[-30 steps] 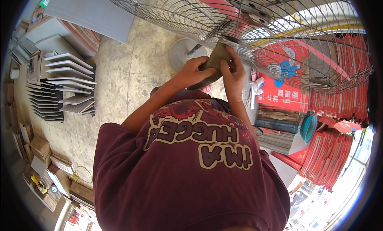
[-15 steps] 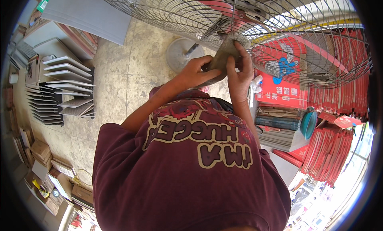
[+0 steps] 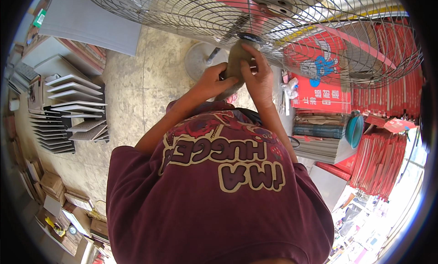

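Observation:
A large metal fan guard (image 3: 182,13) of wire rings fills the top of the view, with red blades behind it. Both hands are raised to its lower rim. My left hand (image 3: 211,81) and my right hand (image 3: 258,77) together grip a brownish cloth (image 3: 232,63) pressed against the wire guard near the dark hub (image 3: 248,37). The fan's pole runs down to a round grey base (image 3: 198,58) on the floor. My maroon shirt (image 3: 219,191) with pale lettering fills the lower centre.
A black rack of grey tile samples (image 3: 73,113) stands at left on the concrete floor (image 3: 137,90). Red boxes and stacked red packs (image 3: 378,150) line the right side, with a teal bowl (image 3: 353,129) on stacked books. Cardboard boxes (image 3: 50,186) lie at lower left.
Both hands with the cloth have moved upward and a little to the right along the fan guard, closer to the hub.

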`<state>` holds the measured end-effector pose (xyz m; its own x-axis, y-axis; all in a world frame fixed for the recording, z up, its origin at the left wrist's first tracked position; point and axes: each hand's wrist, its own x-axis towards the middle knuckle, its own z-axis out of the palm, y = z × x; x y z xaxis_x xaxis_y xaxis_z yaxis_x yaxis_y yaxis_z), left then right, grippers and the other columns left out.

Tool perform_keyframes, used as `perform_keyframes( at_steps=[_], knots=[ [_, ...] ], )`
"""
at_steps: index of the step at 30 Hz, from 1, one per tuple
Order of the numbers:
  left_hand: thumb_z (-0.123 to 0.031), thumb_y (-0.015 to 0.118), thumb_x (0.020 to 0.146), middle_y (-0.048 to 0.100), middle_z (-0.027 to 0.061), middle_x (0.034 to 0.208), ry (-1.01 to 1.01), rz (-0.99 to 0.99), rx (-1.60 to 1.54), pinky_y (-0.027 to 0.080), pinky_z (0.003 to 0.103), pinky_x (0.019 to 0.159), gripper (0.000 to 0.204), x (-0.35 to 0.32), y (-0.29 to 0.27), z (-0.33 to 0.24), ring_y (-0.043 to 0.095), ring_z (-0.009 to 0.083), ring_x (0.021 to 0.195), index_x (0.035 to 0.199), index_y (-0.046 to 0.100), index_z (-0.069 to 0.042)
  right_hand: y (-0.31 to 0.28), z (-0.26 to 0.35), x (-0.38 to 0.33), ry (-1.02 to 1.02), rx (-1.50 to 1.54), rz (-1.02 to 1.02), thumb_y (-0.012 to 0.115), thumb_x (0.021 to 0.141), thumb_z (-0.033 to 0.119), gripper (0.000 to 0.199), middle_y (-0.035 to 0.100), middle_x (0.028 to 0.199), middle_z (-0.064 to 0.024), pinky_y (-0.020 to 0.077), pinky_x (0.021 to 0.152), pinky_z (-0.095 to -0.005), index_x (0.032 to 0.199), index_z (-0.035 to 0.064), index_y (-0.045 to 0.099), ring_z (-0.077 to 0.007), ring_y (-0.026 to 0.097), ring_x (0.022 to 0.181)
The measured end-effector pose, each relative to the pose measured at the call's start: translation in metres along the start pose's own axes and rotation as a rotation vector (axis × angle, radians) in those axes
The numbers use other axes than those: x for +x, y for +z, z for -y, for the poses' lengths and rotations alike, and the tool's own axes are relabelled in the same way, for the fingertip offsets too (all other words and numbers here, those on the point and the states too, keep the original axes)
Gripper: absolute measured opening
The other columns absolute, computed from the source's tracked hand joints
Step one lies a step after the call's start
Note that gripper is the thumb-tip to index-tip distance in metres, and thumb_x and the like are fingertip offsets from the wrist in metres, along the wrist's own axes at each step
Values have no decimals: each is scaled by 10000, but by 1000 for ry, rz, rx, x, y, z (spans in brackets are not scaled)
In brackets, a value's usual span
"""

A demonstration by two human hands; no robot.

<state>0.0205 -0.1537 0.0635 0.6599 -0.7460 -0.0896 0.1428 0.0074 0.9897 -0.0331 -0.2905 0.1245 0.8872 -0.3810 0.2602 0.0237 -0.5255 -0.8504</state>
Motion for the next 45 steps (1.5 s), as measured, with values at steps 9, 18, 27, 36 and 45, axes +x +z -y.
perform_keyframes(
  at_steps=[9,18,27,36,45],
  knots=[
    [-121,630,833,612,56,979,43,-56,-160,467,256,751,340,0,-7,0,576,111,862,1128,521,9,6,15,14,-145,-48,129,578,772,35,330,615,946,-95,496,601,-273,1083,141,609,-208,606,697],
    [-144,657,804,608,58,996,146,-3,75,434,283,780,423,4,1,-5,552,130,899,1175,513,0,-14,22,1,-255,-29,-92,574,754,-58,366,607,888,-71,485,607,-249,1084,95,611,-140,582,697],
    [-181,662,808,598,44,919,60,58,61,421,271,764,320,3,10,-15,530,116,831,1045,553,5,-18,15,0,-184,-29,-202,576,755,-54,393,586,845,-49,474,595,-239,1117,97,587,-112,553,661],
    [-213,664,796,579,39,804,79,57,2,412,257,656,286,-2,16,-13,499,92,721,953,558,0,-19,8,-5,-1,74,-249,584,770,-7,371,582,748,-14,461,577,-224,1121,112,567,-79,533,621],
    [-171,661,803,584,30,815,62,68,71,421,252,655,250,1,29,-6,514,92,717,951,557,1,-38,-6,-11,109,175,-208,573,790,6,345,595,731,-10,453,565,-211,1118,114,560,-53,530,610]
  ],
)
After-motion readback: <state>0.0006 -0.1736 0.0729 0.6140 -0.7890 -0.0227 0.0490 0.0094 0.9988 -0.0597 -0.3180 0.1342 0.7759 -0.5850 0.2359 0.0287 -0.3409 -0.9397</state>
